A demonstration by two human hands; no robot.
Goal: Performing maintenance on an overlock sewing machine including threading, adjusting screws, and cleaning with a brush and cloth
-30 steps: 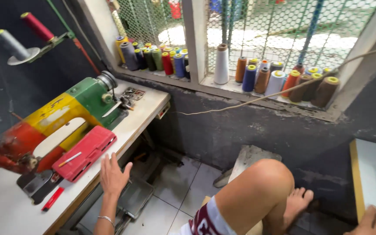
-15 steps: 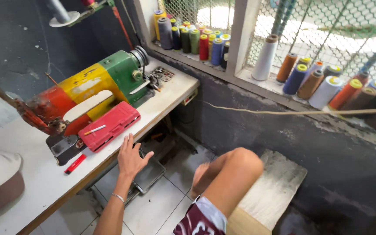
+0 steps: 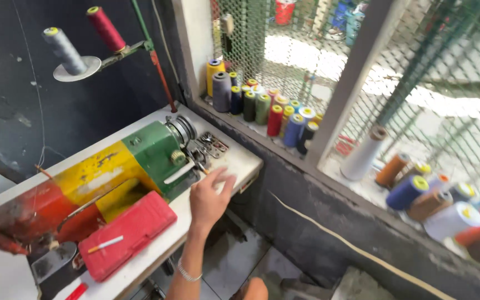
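Observation:
My left hand (image 3: pixel 209 199), a thin bracelet on its wrist, reaches over the front edge of the white table (image 3: pixel 239 161). Its fingers are spread and hold nothing. The fingertips are close to the green end of a red, yellow and green sewing machine (image 3: pixel 112 175), next to the handwheel (image 3: pixel 183 129) and some small metal parts (image 3: pixel 213 145). A red flat case (image 3: pixel 128 233) with a white stick on it lies left of the hand. My right hand is out of sight.
Several thread cones (image 3: pixel 262 108) stand along the window ledge in front of wire mesh, with more cones (image 3: pixel 418 191) to the right. A grey spool (image 3: pixel 65 53) and a red spool (image 3: pixel 105 29) sit on a stand. My knee (image 3: pixel 251 290) shows below.
The view has swung up and left. My left hand has risen from below the table edge and moved forward to the machine's green end. My leg has nearly left the view.

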